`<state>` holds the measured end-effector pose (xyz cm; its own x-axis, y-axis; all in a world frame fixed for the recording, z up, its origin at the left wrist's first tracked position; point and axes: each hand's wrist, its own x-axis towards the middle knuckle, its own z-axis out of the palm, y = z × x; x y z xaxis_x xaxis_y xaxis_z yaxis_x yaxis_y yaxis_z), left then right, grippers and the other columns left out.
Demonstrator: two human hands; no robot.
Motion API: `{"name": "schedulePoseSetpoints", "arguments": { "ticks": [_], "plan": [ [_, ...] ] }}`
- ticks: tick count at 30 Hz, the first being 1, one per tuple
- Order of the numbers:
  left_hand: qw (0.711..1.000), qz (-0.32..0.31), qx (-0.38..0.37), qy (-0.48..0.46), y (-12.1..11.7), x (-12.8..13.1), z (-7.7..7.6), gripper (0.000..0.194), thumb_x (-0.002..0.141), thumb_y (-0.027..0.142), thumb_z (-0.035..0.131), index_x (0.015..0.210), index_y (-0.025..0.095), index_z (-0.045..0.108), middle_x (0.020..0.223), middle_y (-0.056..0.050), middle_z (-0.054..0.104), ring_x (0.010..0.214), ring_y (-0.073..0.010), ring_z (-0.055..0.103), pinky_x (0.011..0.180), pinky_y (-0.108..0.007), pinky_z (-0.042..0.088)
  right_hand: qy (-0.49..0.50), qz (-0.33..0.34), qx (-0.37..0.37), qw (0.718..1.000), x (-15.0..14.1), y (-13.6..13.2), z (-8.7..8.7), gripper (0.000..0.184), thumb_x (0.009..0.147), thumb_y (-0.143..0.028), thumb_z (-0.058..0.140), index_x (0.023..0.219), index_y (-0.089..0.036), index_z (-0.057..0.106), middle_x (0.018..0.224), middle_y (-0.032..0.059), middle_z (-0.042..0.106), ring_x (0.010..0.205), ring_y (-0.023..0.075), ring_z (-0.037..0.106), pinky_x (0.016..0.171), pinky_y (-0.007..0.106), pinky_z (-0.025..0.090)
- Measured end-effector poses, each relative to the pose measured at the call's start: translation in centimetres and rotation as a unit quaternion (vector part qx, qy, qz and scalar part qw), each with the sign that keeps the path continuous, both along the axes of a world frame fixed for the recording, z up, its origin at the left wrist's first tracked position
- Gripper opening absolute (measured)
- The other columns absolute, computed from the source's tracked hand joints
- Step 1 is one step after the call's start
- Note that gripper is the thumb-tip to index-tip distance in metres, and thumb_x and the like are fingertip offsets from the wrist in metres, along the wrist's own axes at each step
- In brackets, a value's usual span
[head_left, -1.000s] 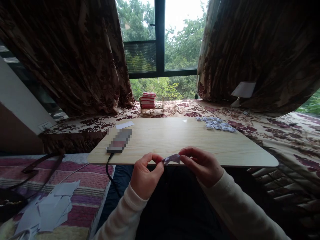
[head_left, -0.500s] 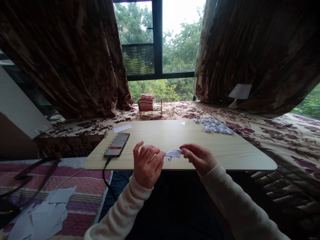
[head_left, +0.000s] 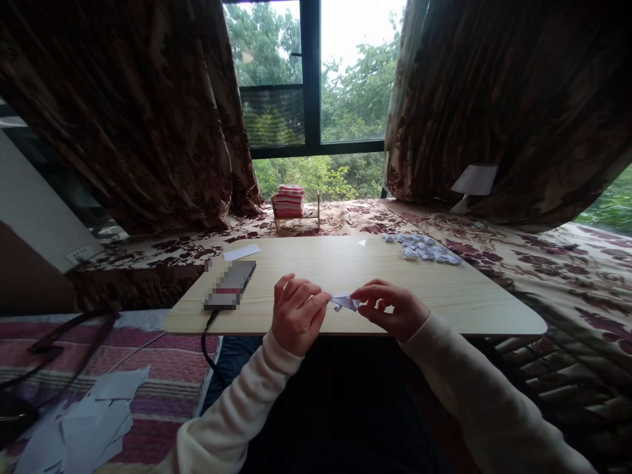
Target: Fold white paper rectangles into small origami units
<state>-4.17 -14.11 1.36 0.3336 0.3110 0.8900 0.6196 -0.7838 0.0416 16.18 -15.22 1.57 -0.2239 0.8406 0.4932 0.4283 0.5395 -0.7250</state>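
Observation:
A small folded piece of white paper [head_left: 345, 301] is held between both hands above the near part of the pale wooden table [head_left: 316, 263]. My left hand [head_left: 299, 313] pinches its left end between thumb and fingertips. At its right end, my right hand [head_left: 392, 306] is closed on the paper with thumb and index finger. The exact folds are too small to make out. Toward the back right of the table lies a heap of small folded papers [head_left: 424, 249].
A phone [head_left: 237, 286] with a black cable lies at the table's left, below a white paper strip [head_left: 241, 252]. Loose white sheets [head_left: 93, 421] lie on the striped bedspread. Beyond the table stand a small rack of red-striped cloths [head_left: 289, 201] and a white lamp [head_left: 474, 181].
My right hand has closed in from beside the paper and now grips its right end. The left hand has shifted slightly right, and the paper is tilted differently.

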Motion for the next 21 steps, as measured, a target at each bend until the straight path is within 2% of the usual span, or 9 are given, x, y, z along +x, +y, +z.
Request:
{"name": "schedulePoseSetpoints", "arguments": {
  "ticks": [2,6,10,13,16,19,21],
  "plan": [
    [1.0,-0.001,-0.02,-0.012,0.5,0.1,-0.5,0.012,0.079,0.013,0.057,0.083,0.022,0.063,0.079,0.001,0.066,0.083,-0.0141,0.057,0.095,-0.04,0.034,-0.021,0.004,0.03,0.999,0.1,0.2,-0.4,0.017,0.073,-0.022,0.057,0.086,-0.018,0.067,0.077,0.0036,0.062,0.061,0.0116,0.056,0.051,0.023,0.044],
    [0.998,0.018,-0.056,-0.017,1.2,0.4,-1.8,0.011,0.08,0.016,0.056,0.084,0.022,0.064,0.082,0.001,0.067,0.083,-0.0141,0.057,0.092,-0.037,0.037,-0.093,-0.063,0.082,0.99,0.1,0.8,-1.5,0.015,0.077,-0.024,0.053,0.079,-0.019,0.067,0.077,0.003,0.065,0.058,0.0108,0.055,0.057,0.023,0.046],
    [0.992,0.063,-0.102,-0.024,1.1,0.0,-3.2,0.015,0.078,0.017,0.057,0.09,0.021,0.065,0.089,-0.003,0.066,0.088,-0.0189,0.057,0.086,-0.039,0.039,-0.15,-0.122,0.07,0.979,0.1,1.7,-3.2,0.019,0.078,-0.025,0.05,0.076,-0.019,0.068,0.077,0.0044,0.065,0.058,0.0126,0.055,0.058,0.026,0.043],
    [0.987,0.087,-0.13,-0.031,0.2,-0.9,-3.9,0.015,0.078,0.016,0.056,0.088,0.02,0.066,0.088,-0.004,0.065,0.088,-0.0201,0.056,0.085,-0.04,0.039,-0.192,-0.145,0.045,0.969,0.5,2.2,-4.2,0.02,0.076,-0.025,0.049,0.075,-0.019,0.068,0.076,0.0044,0.065,0.056,0.013,0.054,0.056,0.026,0.042],
    [0.983,0.099,-0.152,-0.039,-0.7,-1.7,-4.4,0.014,0.078,0.015,0.055,0.086,0.021,0.066,0.086,-0.003,0.064,0.087,-0.0201,0.056,0.085,-0.04,0.038,-0.213,-0.155,0.016,0.964,0.8,2.4,-4.3,0.021,0.076,-0.026,0.048,0.078,-0.02,0.068,0.075,0.003,0.065,0.055,0.0124,0.054,0.057,0.025,0.042],
    [0.978,0.112,-0.169,-0.048,-1.1,-2.1,-4.8,0.014,0.077,0.015,0.055,0.084,0.02,0.066,0.085,-0.004,0.064,0.087,-0.0206,0.055,0.084,-0.04,0.039,-0.228,-0.17,-0.01,0.959,0.8,2.5,-3.6,0.023,0.077,-0.028,0.046,0.084,-0.02,0.067,0.079,0.0021,0.064,0.06,0.012,0.056,0.06,0.024,0.043],
    [0.976,0.116,-0.178,-0.052,-1.2,-2.1,-5.0,0.013,0.077,0.015,0.056,0.084,0.02,0.066,0.085,-0.004,0.064,0.087,-0.0207,0.055,0.084,-0.04,0.039,-0.248,-0.185,-0.033,0.95,0.4,2.7,-3.1,0.024,0.077,-0.032,0.047,0.081,-0.02,0.067,0.078,0.0025,0.063,0.063,0.0129,0.056,0.061,0.025,0.042]
  ]
}}
